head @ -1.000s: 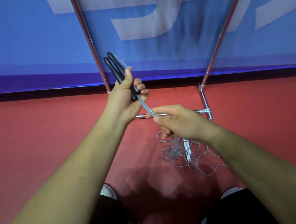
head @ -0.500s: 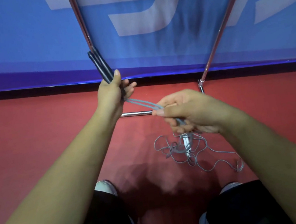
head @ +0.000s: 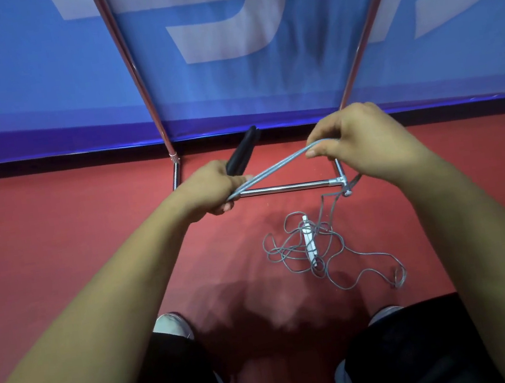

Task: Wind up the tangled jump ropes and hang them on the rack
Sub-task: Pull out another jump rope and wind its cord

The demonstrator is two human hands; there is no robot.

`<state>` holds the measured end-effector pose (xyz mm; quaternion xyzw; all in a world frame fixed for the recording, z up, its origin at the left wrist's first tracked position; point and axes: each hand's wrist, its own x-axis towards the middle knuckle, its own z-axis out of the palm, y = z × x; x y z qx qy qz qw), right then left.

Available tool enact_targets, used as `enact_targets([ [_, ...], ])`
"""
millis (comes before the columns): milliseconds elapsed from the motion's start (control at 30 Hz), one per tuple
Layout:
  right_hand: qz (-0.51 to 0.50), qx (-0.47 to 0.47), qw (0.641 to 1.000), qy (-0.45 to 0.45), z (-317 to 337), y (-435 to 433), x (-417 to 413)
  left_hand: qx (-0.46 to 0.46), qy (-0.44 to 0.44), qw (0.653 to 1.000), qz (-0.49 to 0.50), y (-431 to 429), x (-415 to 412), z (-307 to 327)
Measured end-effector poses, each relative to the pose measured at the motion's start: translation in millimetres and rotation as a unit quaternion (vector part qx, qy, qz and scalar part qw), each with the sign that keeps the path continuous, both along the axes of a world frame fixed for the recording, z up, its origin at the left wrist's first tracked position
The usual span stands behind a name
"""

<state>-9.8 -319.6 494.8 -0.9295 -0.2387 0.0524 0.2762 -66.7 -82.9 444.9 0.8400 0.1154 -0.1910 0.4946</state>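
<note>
From the head view, we see the left hand [head: 212, 190] closed in a fist round the lower ends of two black handles [head: 241, 154], which lie side by side. Their long axis runs on a diagonal, and the free ends point up and to the right, away from the person, toward the far edge of the floor. From under this fist, doubled strands of the grey jump rope [head: 273, 166] rise in a nearly straight line up and to the right to the right hand [head: 363, 141]. That hand pinches the strands between thumb and curled fingers, higher than the left hand and well apart from it. Below the right hand the rope drops past the right corner joint of the metal rack [head: 283, 189] and runs into a loose tangle [head: 334, 264] on the floor, just in front of the rack's low crossbar. A white handle [head: 309, 241] lies in that tangle with its long axis pointing away from the person. The floor [head: 57, 233] is red; along its far edge stands a blue banner [head: 21, 77] with large pale lettering, and the rack's two uprights lean across it. Dark trousers and pale shoe tips show at the near edge.
</note>
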Motion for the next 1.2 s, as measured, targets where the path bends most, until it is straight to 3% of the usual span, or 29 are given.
enact_targets([
  [167,-0.004,0.01,1.0,0.008,-1.7,-15.4,10.0,-0.132,0.02,0.99,-0.053,0.4,-3.0,-2.0],
  [467,-0.017,0.048,0.999,0.008,-4.7,-15.3,14.9,-0.07,0.081,0.965,-0.24,-8.2,-13.3,-4.0],
  [633,-0.017,0.122,0.992,0.04,-10.2,-14.7,17.6,-0.111,0.03,0.945,-0.307,-14.7,-19.7,0.8],
  [767,-0.044,0.209,0.969,0.126,-27.3,-11.6,22.6,-0.183,-0.036,0.949,-0.253,-14.3,-20.3,4.9],
  [867,-0.034,0.218,0.957,0.19,-43.2,-7.9,23.0,-0.209,-0.083,0.951,-0.211,-12.5,-18.9,0.5],
  [1000,-0.002,0.234,0.937,0.259,-48.6,-3.5,20.4,-0.31,-0.057,0.939,-0.135,-9.9,-16.0,-1.9],
  [1067,0.0,0.224,0.937,0.269,-50.3,-2.7,19.3,-0.313,-0.043,0.941,-0.117,-9.0,-15.3,2.5],
  [1200,0.015,0.236,0.927,0.29,-54.3,-2.3,16.2,-0.282,-0.117,0.951,-0.056,-6.7,-9.9,6.4],
])
